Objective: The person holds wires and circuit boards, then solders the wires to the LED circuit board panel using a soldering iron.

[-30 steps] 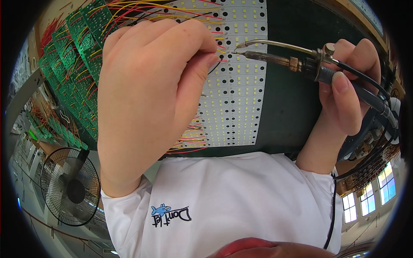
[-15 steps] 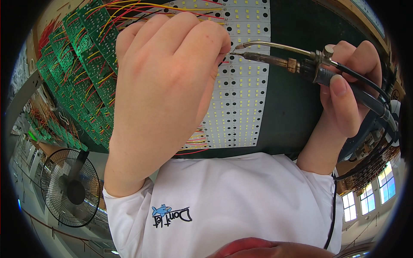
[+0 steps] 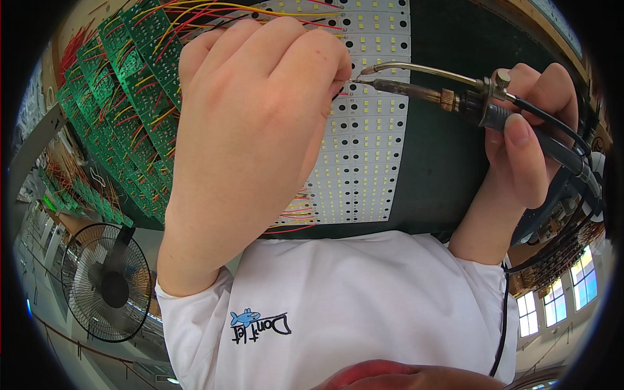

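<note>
The right hand (image 3: 520,162) grips a soldering iron (image 3: 422,93) whose tip points away to its left; a thin curved metal tube (image 3: 416,67) runs above the iron. Just beside that tip, the left hand (image 3: 260,110) is bunched, its fingertips hidden, so I cannot tell what it pinches. White LED boards (image 3: 374,140) lie beneath and right of the left hand, and green circuit boards (image 3: 120,104) to its left.

A head-worn fisheye looks down closely over the worktop (image 3: 434,156)
</note>
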`<state>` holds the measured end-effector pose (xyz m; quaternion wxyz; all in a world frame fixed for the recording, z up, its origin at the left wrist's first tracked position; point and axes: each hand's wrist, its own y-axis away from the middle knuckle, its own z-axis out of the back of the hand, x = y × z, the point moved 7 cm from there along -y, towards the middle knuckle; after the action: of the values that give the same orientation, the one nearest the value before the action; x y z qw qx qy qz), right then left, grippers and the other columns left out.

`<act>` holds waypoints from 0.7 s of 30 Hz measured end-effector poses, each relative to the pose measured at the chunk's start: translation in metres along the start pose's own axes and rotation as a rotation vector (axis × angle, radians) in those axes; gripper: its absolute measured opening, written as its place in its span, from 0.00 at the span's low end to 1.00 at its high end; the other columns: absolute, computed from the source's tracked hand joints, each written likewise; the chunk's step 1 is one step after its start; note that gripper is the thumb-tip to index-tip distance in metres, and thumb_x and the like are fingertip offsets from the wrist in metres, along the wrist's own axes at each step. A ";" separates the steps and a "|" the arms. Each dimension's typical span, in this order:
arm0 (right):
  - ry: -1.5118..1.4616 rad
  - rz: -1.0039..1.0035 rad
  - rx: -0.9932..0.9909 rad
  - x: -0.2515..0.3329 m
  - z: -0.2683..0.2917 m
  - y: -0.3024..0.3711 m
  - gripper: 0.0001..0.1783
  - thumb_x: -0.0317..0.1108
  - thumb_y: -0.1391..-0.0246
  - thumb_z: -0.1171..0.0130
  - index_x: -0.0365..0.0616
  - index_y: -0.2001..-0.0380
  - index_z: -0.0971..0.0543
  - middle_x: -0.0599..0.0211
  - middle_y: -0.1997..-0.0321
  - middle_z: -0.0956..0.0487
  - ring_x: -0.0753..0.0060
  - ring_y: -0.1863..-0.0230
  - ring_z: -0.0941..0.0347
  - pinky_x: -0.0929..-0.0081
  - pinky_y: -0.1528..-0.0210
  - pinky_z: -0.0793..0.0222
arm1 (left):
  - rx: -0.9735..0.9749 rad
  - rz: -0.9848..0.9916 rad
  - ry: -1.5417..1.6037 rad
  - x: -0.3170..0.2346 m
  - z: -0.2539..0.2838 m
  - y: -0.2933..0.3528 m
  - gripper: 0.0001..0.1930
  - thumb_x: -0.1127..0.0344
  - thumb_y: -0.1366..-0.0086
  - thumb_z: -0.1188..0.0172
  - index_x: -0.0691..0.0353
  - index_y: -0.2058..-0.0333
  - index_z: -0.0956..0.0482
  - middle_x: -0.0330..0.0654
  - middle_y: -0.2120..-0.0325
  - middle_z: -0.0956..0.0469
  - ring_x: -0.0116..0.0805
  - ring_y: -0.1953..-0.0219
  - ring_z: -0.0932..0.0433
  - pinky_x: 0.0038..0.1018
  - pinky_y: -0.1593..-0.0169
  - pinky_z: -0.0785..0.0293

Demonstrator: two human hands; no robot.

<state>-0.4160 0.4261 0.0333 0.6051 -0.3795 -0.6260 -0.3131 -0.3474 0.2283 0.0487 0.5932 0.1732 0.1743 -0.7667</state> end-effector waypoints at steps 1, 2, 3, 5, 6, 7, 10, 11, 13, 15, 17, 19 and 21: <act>0.000 0.002 -0.001 0.000 0.001 0.000 0.15 0.31 0.48 0.38 0.46 0.72 0.38 0.62 0.74 0.29 0.81 0.76 0.42 0.82 0.74 0.45 | -0.001 -0.002 -0.002 0.000 0.000 0.000 0.05 0.73 0.40 0.38 0.58 0.65 0.22 0.37 0.70 0.22 0.42 0.63 0.24 0.36 0.56 0.34; 0.011 0.021 -0.005 0.002 0.002 -0.001 0.14 0.31 0.48 0.40 0.46 0.72 0.38 0.63 0.75 0.30 0.81 0.76 0.42 0.82 0.74 0.45 | -0.011 -0.008 -0.001 0.000 0.000 -0.001 0.05 0.73 0.40 0.38 0.58 0.65 0.22 0.38 0.70 0.23 0.42 0.64 0.24 0.36 0.55 0.34; 0.020 0.042 -0.009 0.003 0.003 -0.002 0.14 0.30 0.48 0.41 0.46 0.72 0.38 0.63 0.75 0.30 0.81 0.77 0.42 0.82 0.74 0.45 | -0.021 -0.014 -0.004 0.000 0.002 -0.001 0.05 0.73 0.41 0.37 0.58 0.65 0.22 0.38 0.70 0.23 0.42 0.64 0.24 0.36 0.55 0.34; -0.026 0.047 -0.026 0.002 0.005 -0.004 0.13 0.30 0.48 0.42 0.46 0.72 0.38 0.64 0.76 0.31 0.81 0.77 0.42 0.83 0.73 0.45 | -0.031 -0.015 -0.004 -0.001 0.004 0.001 0.05 0.72 0.41 0.36 0.58 0.66 0.22 0.38 0.70 0.23 0.42 0.65 0.25 0.36 0.56 0.33; -0.073 0.053 -0.042 0.002 0.005 -0.005 0.13 0.29 0.48 0.42 0.46 0.72 0.38 0.64 0.76 0.31 0.81 0.78 0.42 0.83 0.73 0.45 | -0.041 -0.016 -0.004 -0.001 0.008 0.002 0.05 0.72 0.42 0.35 0.59 0.67 0.22 0.38 0.71 0.23 0.43 0.65 0.25 0.36 0.57 0.33; -0.084 0.072 -0.038 0.003 0.005 -0.005 0.13 0.29 0.48 0.42 0.46 0.72 0.38 0.64 0.76 0.31 0.81 0.78 0.42 0.83 0.73 0.45 | -0.047 -0.018 -0.026 -0.001 0.011 0.004 0.05 0.72 0.42 0.35 0.59 0.67 0.22 0.38 0.71 0.23 0.43 0.65 0.25 0.36 0.57 0.33; -0.193 0.078 -0.070 0.002 0.013 -0.002 0.14 0.29 0.49 0.37 0.45 0.71 0.36 0.64 0.75 0.27 0.82 0.76 0.38 0.85 0.74 0.40 | -0.189 -0.029 0.056 -0.004 0.036 0.016 0.05 0.71 0.42 0.34 0.59 0.68 0.21 0.39 0.71 0.23 0.42 0.66 0.25 0.37 0.60 0.32; -0.185 0.057 -0.104 0.000 0.017 0.001 0.14 0.29 0.49 0.37 0.45 0.71 0.35 0.65 0.75 0.28 0.83 0.77 0.37 0.87 0.75 0.41 | -0.224 0.098 -0.107 0.003 0.048 0.026 0.04 0.69 0.40 0.35 0.60 0.68 0.21 0.39 0.72 0.23 0.42 0.66 0.24 0.38 0.61 0.32; -0.203 0.061 -0.108 -0.004 0.012 0.002 0.14 0.29 0.49 0.38 0.45 0.72 0.35 0.67 0.75 0.28 0.84 0.77 0.37 0.89 0.76 0.42 | -0.283 0.243 -0.306 0.012 0.065 0.053 0.05 0.66 0.38 0.35 0.60 0.68 0.20 0.40 0.72 0.23 0.42 0.66 0.24 0.38 0.62 0.31; -0.229 0.006 -0.159 -0.004 0.010 -0.001 0.13 0.28 0.49 0.38 0.45 0.73 0.34 0.70 0.76 0.29 0.85 0.77 0.36 0.90 0.78 0.43 | -0.228 0.522 -0.468 0.032 0.070 0.075 0.07 0.60 0.37 0.36 0.55 0.68 0.20 0.38 0.71 0.23 0.42 0.64 0.24 0.41 0.59 0.33; -0.261 0.010 -0.169 -0.002 0.008 -0.002 0.12 0.27 0.48 0.38 0.45 0.73 0.33 0.72 0.76 0.29 0.86 0.78 0.35 0.91 0.78 0.44 | -0.264 0.559 -0.419 0.032 0.070 0.079 0.09 0.57 0.35 0.37 0.56 0.69 0.18 0.38 0.71 0.23 0.42 0.64 0.24 0.42 0.56 0.33; -0.292 0.015 -0.177 -0.004 0.011 -0.004 0.11 0.26 0.48 0.38 0.45 0.74 0.32 0.72 0.76 0.29 0.86 0.79 0.35 0.90 0.79 0.43 | -0.346 0.474 -0.427 0.020 0.068 0.076 0.09 0.58 0.36 0.37 0.56 0.71 0.18 0.38 0.71 0.22 0.42 0.64 0.23 0.42 0.54 0.33; -0.305 0.023 -0.191 -0.004 0.012 -0.004 0.10 0.26 0.48 0.38 0.44 0.74 0.31 0.72 0.76 0.28 0.85 0.79 0.33 0.89 0.79 0.43 | -0.397 0.469 -0.408 0.020 0.068 0.075 0.09 0.60 0.37 0.37 0.56 0.72 0.17 0.38 0.72 0.22 0.42 0.63 0.23 0.42 0.53 0.34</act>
<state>-0.4258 0.4342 0.0287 0.4681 -0.4854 -0.6734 -0.3028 -0.2833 0.1613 0.0939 0.7974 -0.0662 0.1533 -0.5799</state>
